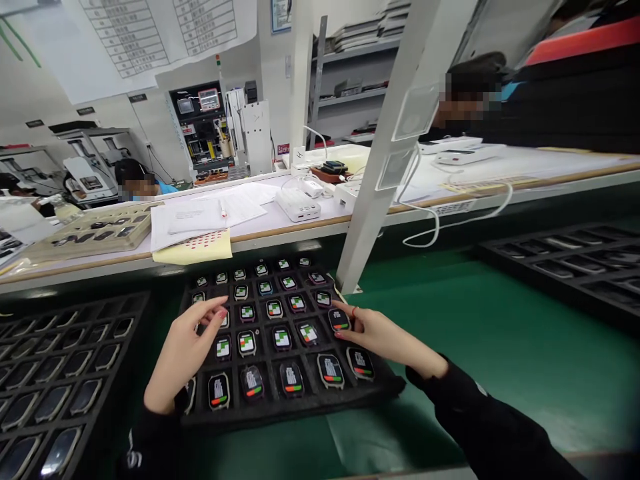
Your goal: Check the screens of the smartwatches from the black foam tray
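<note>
A black foam tray (295,407) lies on the green belt in front of me, filled with several small smartwatch bodies whose screens are lit. My left hand (183,350) hovers over the tray's left side, fingers apart, its fingertips touching a watch (223,321) in the third row. My right hand (377,333) reaches in from the right, and its fingertips press on a lit watch (339,321) near the tray's right edge. Neither hand holds anything. The nearest row shows white text with red and green bars.
A second black tray (55,380) of dark-screened watches lies at the left, another tray (565,263) at the right. A white post (385,153) rises behind the tray. The bench above holds papers (210,213), a white box (299,204) and cables. Other people sit beyond.
</note>
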`<state>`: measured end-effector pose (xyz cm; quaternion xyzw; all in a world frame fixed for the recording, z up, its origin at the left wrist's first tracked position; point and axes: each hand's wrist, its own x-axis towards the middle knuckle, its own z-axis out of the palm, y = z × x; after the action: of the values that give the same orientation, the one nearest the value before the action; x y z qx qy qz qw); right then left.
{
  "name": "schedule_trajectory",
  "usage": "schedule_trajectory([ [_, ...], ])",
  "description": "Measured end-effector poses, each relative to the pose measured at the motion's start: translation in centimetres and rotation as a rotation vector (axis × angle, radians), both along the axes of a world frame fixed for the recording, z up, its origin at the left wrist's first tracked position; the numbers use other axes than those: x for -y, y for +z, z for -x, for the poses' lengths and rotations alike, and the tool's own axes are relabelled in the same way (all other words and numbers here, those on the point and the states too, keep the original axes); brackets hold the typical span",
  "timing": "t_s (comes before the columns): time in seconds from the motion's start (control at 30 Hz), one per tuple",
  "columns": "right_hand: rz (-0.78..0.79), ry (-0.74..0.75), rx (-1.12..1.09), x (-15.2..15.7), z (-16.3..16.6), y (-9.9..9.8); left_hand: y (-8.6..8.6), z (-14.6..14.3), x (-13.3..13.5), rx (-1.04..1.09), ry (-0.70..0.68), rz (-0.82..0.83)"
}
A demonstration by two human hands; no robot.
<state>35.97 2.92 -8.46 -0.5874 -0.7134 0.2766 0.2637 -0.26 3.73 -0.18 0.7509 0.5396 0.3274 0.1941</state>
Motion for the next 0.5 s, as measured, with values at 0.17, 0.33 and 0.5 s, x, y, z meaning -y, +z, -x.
schedule_trajectory([
  [0.17,-0.030,-0.019,0.140,0.3,-0.7,-0.4,-2.3,1.9,-0.4,-0.171,-0.013,0.111],
  [0.33,-0.094,-0.023,0.245,-0.5,0.9,0.8,-3.7,2.1,-1.2,-0.334,-0.064,0.141],
  [0.5,-0.084,0.144,0.309,-2.2,4.9,0.3,-5.9,1.1,-2.1,-0.484,-0.080,0.110],
])
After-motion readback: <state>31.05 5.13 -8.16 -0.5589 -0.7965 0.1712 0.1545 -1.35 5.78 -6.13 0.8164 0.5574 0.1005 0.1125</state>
